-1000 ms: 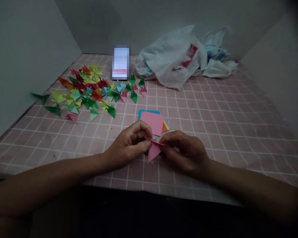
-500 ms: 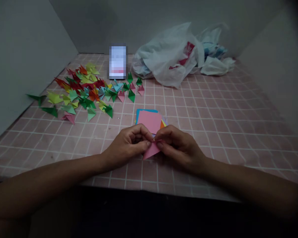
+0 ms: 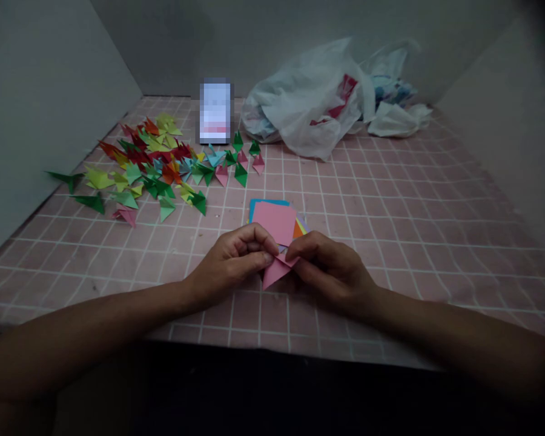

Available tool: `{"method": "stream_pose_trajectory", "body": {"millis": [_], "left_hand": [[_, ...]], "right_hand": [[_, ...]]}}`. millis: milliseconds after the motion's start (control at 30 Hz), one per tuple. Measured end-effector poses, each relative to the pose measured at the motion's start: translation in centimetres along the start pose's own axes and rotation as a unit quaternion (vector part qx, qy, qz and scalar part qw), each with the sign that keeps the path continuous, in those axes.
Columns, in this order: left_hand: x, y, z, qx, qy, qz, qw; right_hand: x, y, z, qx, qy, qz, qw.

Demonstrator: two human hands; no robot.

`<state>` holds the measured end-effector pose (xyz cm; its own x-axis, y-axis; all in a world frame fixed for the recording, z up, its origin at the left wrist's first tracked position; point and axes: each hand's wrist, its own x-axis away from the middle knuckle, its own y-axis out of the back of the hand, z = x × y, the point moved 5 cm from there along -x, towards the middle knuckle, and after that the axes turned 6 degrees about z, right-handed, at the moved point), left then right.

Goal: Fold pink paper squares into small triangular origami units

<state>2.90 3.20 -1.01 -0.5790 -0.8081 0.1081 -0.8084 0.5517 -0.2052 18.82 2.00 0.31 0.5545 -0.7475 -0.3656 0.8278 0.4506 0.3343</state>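
Note:
A folded piece of pink origami paper (image 3: 277, 270) is held between my hands, just above the near part of the table, with one pointed corner hanging down toward me. My left hand (image 3: 238, 257) pinches its left edge between thumb and fingers. On the right side, my right hand (image 3: 329, 266) grips the paper with the thumb below and the index finger over the top edge. Right behind the hands lies a stack of square paper sheets (image 3: 275, 223), pink on top, with blue, orange, yellow and purple edges showing. Its near edge is partly hidden by my fingers.
Many folded paper cranes (image 3: 154, 163) in several colours spread over the left of the table. A lit phone (image 3: 215, 112) with a blurred screen stands behind them. White plastic bags (image 3: 304, 100) lie at the back. A pink checked cloth (image 3: 390, 242) covers the table, with walls around it.
My right thumb has shifted off the paper's front face toward its right edge, and more of the top fold shows. My left hand keeps its pinch, nearly still.

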Motion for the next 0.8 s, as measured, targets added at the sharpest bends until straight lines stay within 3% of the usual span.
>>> {"method": "stream_pose_trajectory", "body": {"millis": [267, 633, 800], "left_hand": [[0.3, -0.1, -0.4, -0.034, -0.02, 0.002, 0.999], [0.4, -0.1, -0.3, -0.089, -0.018, 0.013, 0.996], [0.4, 0.0, -0.3, -0.105, -0.019, 0.005, 0.994]], "right_hand": [[0.1, 0.0, -0.1, -0.046, -0.009, 0.009, 0.999], [-0.2, 0.0, 1.2, 0.1, 0.1, 0.05, 0.989], [-0.2, 0.1, 0.9, 0.12, 0.092, 0.035, 0.988]]}}
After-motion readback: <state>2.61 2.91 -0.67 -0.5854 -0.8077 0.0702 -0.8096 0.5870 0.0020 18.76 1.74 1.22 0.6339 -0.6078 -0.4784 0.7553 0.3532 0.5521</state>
